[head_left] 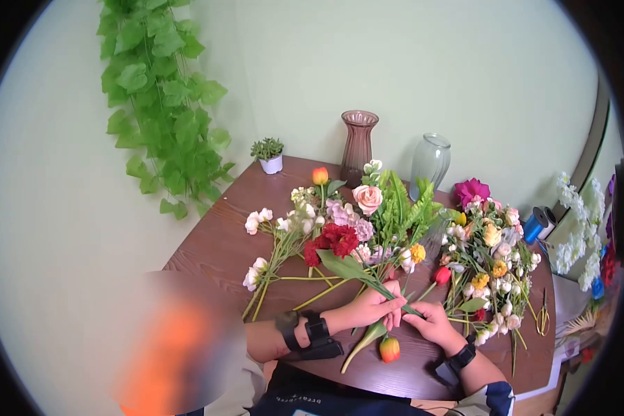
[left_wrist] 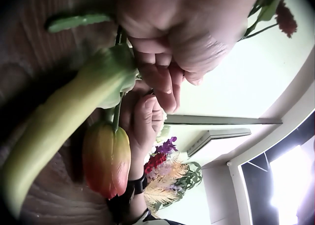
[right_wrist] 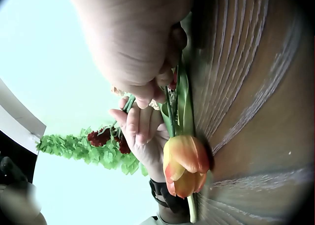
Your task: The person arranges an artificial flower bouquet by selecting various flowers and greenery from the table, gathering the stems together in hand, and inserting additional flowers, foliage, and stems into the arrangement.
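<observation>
My left hand (head_left: 378, 305) grips the green stem of a spray of dark red carnations (head_left: 338, 240), whose heads point away to the upper left. Beside it, my right hand (head_left: 433, 327) curls its thumb and fingers round the lower part of the same stem; the stem's end is hidden. Below both hands an orange-yellow tulip (head_left: 390, 350) hangs head toward me, close over the tabletop. Its broad pale-green leaf (left_wrist: 64, 109) spreads beside the bloom in the left wrist view. In the right wrist view the tulip (right_wrist: 186, 163) shows its petals near the wood.
Mixed flowers lie across the brown table (head_left: 218, 243), with another bunch (head_left: 492, 263) at right. A purple-tinted vase (head_left: 359, 142), a clear vase (head_left: 431, 163) and a small potted plant (head_left: 270, 156) stand at the back. Gold scissors (head_left: 543, 315) lie near the right edge.
</observation>
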{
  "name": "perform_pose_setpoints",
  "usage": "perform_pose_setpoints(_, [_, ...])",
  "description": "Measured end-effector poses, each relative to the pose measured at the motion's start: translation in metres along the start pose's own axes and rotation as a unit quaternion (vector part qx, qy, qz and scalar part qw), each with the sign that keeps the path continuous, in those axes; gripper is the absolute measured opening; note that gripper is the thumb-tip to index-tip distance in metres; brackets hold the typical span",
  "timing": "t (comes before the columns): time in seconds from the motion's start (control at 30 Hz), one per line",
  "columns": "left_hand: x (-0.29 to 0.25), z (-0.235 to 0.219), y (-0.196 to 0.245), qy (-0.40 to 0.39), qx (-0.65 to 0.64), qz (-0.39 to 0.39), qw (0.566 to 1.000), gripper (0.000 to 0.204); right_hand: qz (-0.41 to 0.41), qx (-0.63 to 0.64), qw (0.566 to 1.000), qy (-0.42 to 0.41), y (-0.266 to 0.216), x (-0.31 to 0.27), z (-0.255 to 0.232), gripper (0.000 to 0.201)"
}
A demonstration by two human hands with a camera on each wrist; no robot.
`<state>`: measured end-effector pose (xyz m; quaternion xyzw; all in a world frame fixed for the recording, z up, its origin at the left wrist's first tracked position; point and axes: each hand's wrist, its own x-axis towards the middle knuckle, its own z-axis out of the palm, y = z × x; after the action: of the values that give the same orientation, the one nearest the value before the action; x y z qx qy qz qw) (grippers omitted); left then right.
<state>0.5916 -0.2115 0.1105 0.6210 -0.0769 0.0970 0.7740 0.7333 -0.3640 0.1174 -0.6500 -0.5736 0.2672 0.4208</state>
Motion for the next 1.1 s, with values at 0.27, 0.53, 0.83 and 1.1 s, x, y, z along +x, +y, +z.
perform_pose_setpoints(0.27, [-0.001, -0.001, -0.002, 0.047, -0.018, -0.012, 0.999, 0.017, 0.074, 0.101, 0.992, -0.012, -0.002, 0.004, 0.0, 0.016])
perform_pose_setpoints(0.53, [0.001, 0.001, -0.002, 0.101, -0.037, 0.019, 0.994, 0.023, 0.088, 0.159, 0.983, -0.009, 0.004, 0.0, -0.002, 0.016])
perform_pose_setpoints(0.83, [-0.001, 0.003, 0.001, 0.106, -0.018, -0.028, 0.994, 0.018, 0.066, 0.101, 0.993, 0.003, 0.005, 0.0, -0.002, 0.016])
perform_pose_setpoints(1.1, [-0.001, 0.0, -0.006, 0.107, -0.042, -0.018, 0.993, 0.019, 0.076, 0.153, 0.985, 0.021, 0.001, 0.001, 0.0, 0.013])
